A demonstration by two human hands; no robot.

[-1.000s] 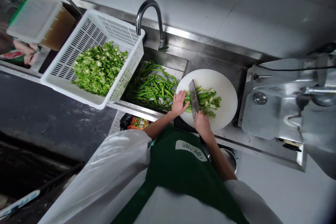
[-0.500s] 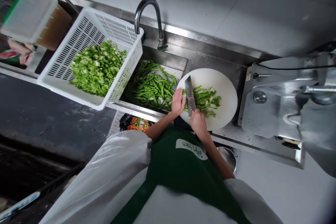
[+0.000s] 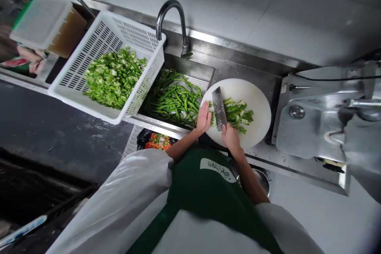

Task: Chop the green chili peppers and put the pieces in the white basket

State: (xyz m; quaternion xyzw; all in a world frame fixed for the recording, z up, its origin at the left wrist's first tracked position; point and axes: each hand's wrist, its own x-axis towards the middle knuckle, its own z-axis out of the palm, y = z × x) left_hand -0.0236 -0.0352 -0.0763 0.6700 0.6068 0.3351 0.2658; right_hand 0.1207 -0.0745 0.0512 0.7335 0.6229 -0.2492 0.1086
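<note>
Hands in view: two, both bare. Left hand (image 3: 204, 118): fingers extended, nearly straight and close together, laid at the left edge of one round white cutting board (image 3: 258, 123), beside a few green pepper pieces (image 3: 213, 118); contact beneath the palm hidden, impossible to tell. Right hand (image 3: 230, 136): fingers closed around the near end of one broad rectangular grey metal cleaver (image 3: 219, 109); blade pointing away from the body, across the board, near the left fingertips, with small pale specks on its face.

On the board, right of the blade: one loose pile of cut green peppers (image 3: 239, 115), too jumbled to count.

Left of the board: one rectangular stainless-steel sink (image 3: 198, 73) with many long, whole green peppers (image 3: 178, 103), overlapping, beyond exact count. In front of the sink's left part, blocking the view into it: one white slotted plastic basket (image 3: 80, 110) with one large heap of chopped green peppers (image 3: 114, 79). At the basket's rear right corner: one curved chrome faucet (image 3: 170, 4), spout overlapping the rim in view.

Further left: one lidded translucent plastic box (image 3: 43, 20) with brown contents. Right of the board, on the stainless-steel worktop (image 3: 238, 63): one grey metal machine (image 3: 300, 139). Below the worktop edge: one black bag (image 3: 143, 139) near the left forearm; one round metal pot (image 3: 263, 180), partly hidden by the right forearm.
</note>
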